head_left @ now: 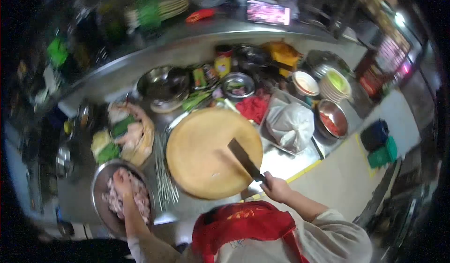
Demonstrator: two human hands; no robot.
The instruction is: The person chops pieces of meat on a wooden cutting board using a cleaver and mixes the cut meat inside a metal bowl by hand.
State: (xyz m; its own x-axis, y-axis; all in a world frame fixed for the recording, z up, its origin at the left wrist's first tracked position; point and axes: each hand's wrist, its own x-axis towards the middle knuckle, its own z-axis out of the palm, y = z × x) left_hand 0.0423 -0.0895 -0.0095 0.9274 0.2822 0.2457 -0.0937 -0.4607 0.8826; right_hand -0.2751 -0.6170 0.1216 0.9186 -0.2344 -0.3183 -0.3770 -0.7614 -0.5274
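Note:
My right hand point(277, 188) is wrapped round the handle of a cleaver point(244, 159). Its dark, broad blade points up and left over the right side of a big round wooden chopping board point(197, 150), which carries only a small pale scrap. On the left, my left hand point(123, 182) reaches into a metal bowl point(97, 192) of cut pale-pink meat pieces point(140, 198). Its fingers are blurred and partly hidden, so I cannot tell whether they grip any meat. Between bowl and board lies a bundle of thin metal skewers point(164, 178).
Behind the bowl sits a tray of raw meat and greens point(133, 134). A tied white bag point(291, 126) stands in a metal tray right of the board, beside a bowl with red contents point(332, 118). Pans, stacked bowls point(335, 85) and a red cloth point(253, 107) line the back; a lit phone point(268, 12) stands on the shelf.

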